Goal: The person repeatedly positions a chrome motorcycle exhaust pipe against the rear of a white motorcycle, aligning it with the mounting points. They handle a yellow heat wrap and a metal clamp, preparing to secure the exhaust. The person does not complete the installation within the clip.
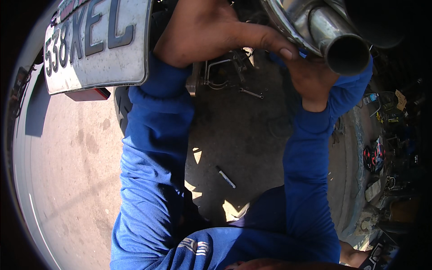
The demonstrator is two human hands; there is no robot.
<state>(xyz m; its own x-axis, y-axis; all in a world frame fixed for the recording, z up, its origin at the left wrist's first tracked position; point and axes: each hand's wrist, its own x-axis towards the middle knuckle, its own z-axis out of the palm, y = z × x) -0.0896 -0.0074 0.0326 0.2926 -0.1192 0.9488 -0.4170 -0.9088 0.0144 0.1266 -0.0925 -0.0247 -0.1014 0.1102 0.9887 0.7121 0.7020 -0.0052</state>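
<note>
My left hand (pixel 209 33) reaches across at the top of the view, its thumb stretched right to the edge of a metal exhaust muffler (pixel 321 24). The other fingers of that hand are hidden. Just below the thumb tip, my right hand (pixel 312 81) comes up from beneath and goes behind the muffler. Its fingers are hidden too, so what either hand holds does not show. The muffler's round tailpipe (pixel 346 54) points toward me, dark inside. Left of my left wrist hangs a dirty white licence plate (pixel 101 49) with dark raised characters.
A red reflector (pixel 90 94) sits under the plate, beside part of a tyre (pixel 121 105). On the ground lie a wrench (pixel 251 93), a metal frame-like part (pixel 218 74) and a marker pen (pixel 226 177). Along the right edge is clutter, including a red-and-black object (pixel 373 157).
</note>
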